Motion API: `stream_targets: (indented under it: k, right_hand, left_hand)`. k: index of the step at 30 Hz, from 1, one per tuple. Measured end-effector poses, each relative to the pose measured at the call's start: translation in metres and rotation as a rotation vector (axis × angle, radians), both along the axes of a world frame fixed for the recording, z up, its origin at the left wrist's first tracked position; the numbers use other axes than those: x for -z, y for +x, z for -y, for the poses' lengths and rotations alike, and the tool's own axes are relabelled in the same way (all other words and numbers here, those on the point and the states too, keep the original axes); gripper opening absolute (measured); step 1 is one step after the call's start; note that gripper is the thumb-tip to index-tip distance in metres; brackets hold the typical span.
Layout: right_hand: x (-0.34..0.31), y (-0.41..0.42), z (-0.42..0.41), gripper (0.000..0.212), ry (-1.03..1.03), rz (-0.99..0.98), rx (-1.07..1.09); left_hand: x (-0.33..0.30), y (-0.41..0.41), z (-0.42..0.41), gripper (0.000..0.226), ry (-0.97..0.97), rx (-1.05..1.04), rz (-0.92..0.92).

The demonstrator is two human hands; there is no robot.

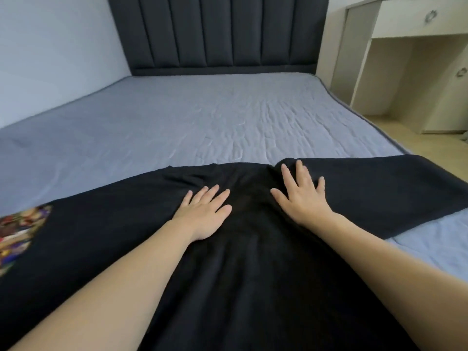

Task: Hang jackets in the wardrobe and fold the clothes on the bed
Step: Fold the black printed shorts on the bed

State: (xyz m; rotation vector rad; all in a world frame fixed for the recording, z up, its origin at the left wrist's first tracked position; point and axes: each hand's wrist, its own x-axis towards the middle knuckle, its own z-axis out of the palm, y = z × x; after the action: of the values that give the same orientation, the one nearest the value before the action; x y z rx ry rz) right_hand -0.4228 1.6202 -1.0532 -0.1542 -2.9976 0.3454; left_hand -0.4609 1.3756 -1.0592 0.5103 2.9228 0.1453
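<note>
A black garment [253,262] lies spread flat across the near end of a bed [202,117], its cloth matte and soft-looking, gathered into shallow folds at its far edge between the two hands. One long panel of it reaches right of the hands toward the bed's right edge; another reaches left, where a multicoloured printed patch [17,231] shows — too blurred to read. The left hand [205,214] rests palm-down on the garment, fingers straight and slightly spread, the thumb out toward the middle. The right hand [301,196] rests flat just right of it, fingers fanned wide, their tips at the garment's bunched far edge. Both forearms are bare and stretch forward over the cloth.

Beyond the garment, the bed is covered by a pale grey-blue sheet [253,127], finely wrinkled right of centre and smoother to the left, with a dark piped seam along its edges. At the far end of the bed stands a dark grey upholstered headboard [217,34], padded in tall vertical channels above a plain base strip. Left of the headboard runs a bare pale wall [55,46]. Right of it stands a cream desk unit [405,59] — flat-fronted, with a drawer and a lower door, each carrying a round ring handle, and an open recess between them. Light wood-look flooring [415,138] lies between the desk unit and the bed.
</note>
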Motion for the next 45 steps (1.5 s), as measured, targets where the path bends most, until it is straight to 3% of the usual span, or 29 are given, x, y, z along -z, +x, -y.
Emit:
stream_targets:
  k: [3,6,9,16,18,19,21,22,24,27,28,29,30,32,34,37,39,40,45]
  right_hand:
    - [0.004,-0.016,0.034,0.069,0.099,0.054,-0.123]
    - [0.016,-0.045,0.073,0.08,0.093,0.088,-0.104]
    - [0.026,-0.075,0.091,0.076,0.089,-0.008,-0.063]
    - [0.031,-0.113,0.087,0.057,0.021,-0.28,0.119]
    - [0.028,-0.109,0.087,0.037,0.039,-0.318,0.115]
    - [0.024,-0.106,0.086,0.025,0.03,-0.284,0.064]
    - [0.001,-0.1,0.082,0.015,0.007,-0.04,-0.09]
    - [-0.017,-0.102,0.078,0.014,0.03,0.097,-0.156]
    - [-0.059,-0.112,0.071,0.015,0.136,0.137,-0.214]
    - [-0.087,-0.121,0.067,0.015,0.341,-0.309,-0.161]
    - [-0.075,-0.118,0.068,0.021,0.411,-0.417,-0.108]
    - [-0.052,-0.11,0.073,0.029,0.451,-0.434,-0.064]
    - [-0.023,-0.101,0.08,0.038,0.464,-0.379,-0.036]
    - [0.021,-0.085,0.087,0.052,0.397,-0.212,0.046]
    - [0.023,-0.079,0.088,0.06,0.328,-0.099,0.132]
    - [0.006,-0.051,0.085,0.066,0.268,0.022,0.026]
    - [0.013,-0.01,0.088,0.064,0.225,0.079,-0.065]
    - [0.019,0.011,0.091,0.063,0.232,0.099,-0.073]
    - [0.019,0.06,0.097,0.072,0.187,0.223,0.007]
  left_hand:
    - [0.007,-0.004,0.081,0.064,-0.107,-0.202,-0.163]
    - [0.009,-0.016,0.127,0.075,-0.161,-0.479,-0.123]
    - [0.015,-0.038,0.131,0.077,-0.08,-0.474,-0.111]
    - [0.02,-0.086,0.125,0.052,0.238,-0.418,-0.443]
    - [0.013,-0.094,0.124,0.035,0.195,-0.397,-0.362]
    - [0.005,-0.097,0.125,0.027,0.209,-0.378,-0.227]
    - [-0.02,-0.103,0.131,0.017,0.273,-0.322,0.092]
    - [-0.036,-0.108,0.135,0.015,0.276,-0.262,0.162]
    - [-0.069,-0.121,0.141,0.012,0.312,-0.203,0.043]
    - [-0.07,-0.121,0.144,0.015,0.441,-0.301,-0.371]
    - [-0.052,-0.114,0.144,0.011,0.332,-0.351,-0.48]
    - [-0.028,-0.102,0.144,0.024,0.172,-0.386,-0.496]
    - [-0.002,-0.089,0.145,0.04,0.033,-0.414,-0.443]
    - [0.027,-0.075,0.149,0.056,-0.054,-0.457,-0.352]
    - [0.025,-0.078,0.149,0.059,-0.033,-0.462,-0.331]
    - [0.006,-0.066,0.136,0.059,0.113,-0.439,-0.195]
    - [0.008,-0.033,0.131,0.057,0.218,-0.288,-0.009]
    - [0.011,-0.011,0.132,0.058,0.179,-0.187,0.039]
    - [0.002,0.08,0.141,0.07,0.032,0.112,0.055]
